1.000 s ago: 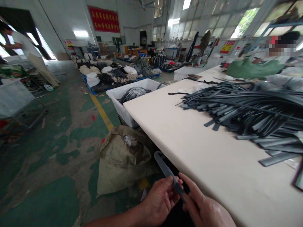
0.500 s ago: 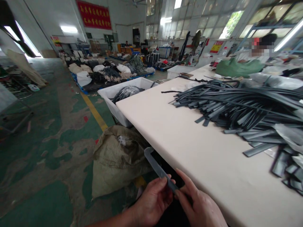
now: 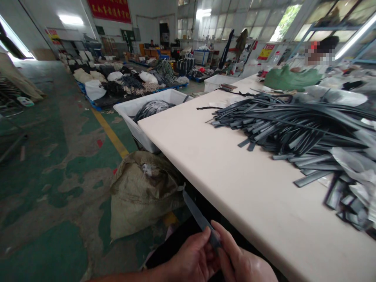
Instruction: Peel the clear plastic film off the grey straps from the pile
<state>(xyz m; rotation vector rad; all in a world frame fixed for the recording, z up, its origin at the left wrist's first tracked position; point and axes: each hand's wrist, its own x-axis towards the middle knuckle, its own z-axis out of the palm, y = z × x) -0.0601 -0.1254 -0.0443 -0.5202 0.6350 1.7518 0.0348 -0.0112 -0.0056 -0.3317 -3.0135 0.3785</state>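
A dark grey flat strip (image 3: pixel 196 209) runs between both my hands, beside the table's near edge. My left hand (image 3: pixel 196 250) pinches it between thumb and fingers. Close beside it, my right hand (image 3: pixel 239 254) is closed on the strip's lower part, fingers against the left hand's fingertips. The strip's far end points up and away, bent at the tip. What lies inside the right palm is hidden. On the pale table (image 3: pixel 176 141) lies a big heap of similar dark strips (image 3: pixel 282 129), to the right of my hands.
A tan woven sack (image 3: pixel 138 207) stands on the floor left of the table. Behind it is a white bin (image 3: pixel 126 117) holding dark strips. Across the table a person sits behind green cloth (image 3: pixel 290 78). Clear plastic (image 3: pixel 352 172) lies at the right.
My hands have drawn closer together on the strip, the right one turning more over it. The strip's bent far end now shows less. The view has shifted slightly.
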